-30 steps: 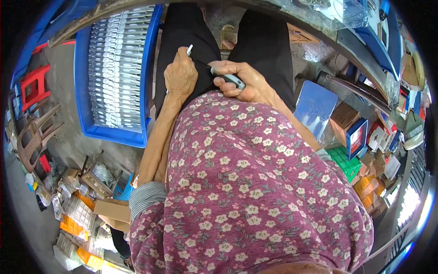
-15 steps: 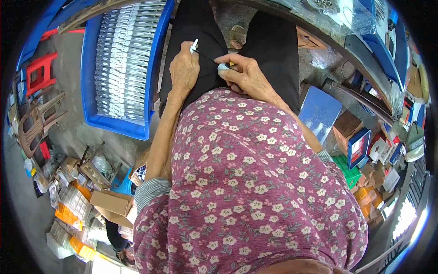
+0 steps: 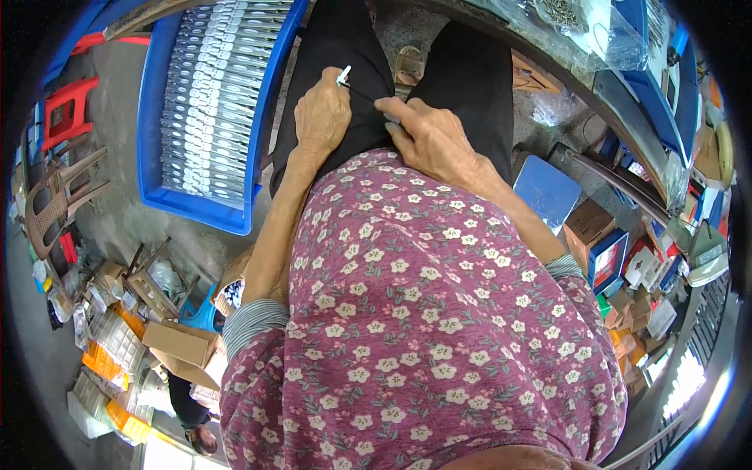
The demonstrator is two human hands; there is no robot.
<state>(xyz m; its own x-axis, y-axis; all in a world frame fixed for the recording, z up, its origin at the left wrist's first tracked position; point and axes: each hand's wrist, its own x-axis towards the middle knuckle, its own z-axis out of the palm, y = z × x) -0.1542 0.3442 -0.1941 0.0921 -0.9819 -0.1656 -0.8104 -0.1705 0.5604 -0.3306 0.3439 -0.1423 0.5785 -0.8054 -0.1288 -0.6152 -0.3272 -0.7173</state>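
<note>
Gripping a small white piece (image 3: 343, 75) in the curled fingers of the left hand (image 3: 321, 116), fist closed, only the tip of the piece poking out above the knuckles. Resting on the black trousers (image 3: 345, 47) over the lap, just above the hem of the floral purple shirt (image 3: 423, 313). Lying just to the right of that fist: the right hand (image 3: 427, 137), fingers bent and pressed down on the same trouser leg, covering a small grey thing (image 3: 389, 119) at the fingertips; too hidden to tell its kind, or whether the fingers actually clasp it or merely lie on it. Nearly touching, the two hands, with a narrow strip of black cloth between them. Off to the left of the left hand, on the concrete floor: a big blue tray (image 3: 153, 125) filled with rows of long silvery-white parts (image 3: 207, 94). Further left, a red plastic stool (image 3: 64, 110). Beyond the right hand, to the right and lower: a blue square lid or box (image 3: 546, 188), then cardboard boxes (image 3: 589, 223).
</note>
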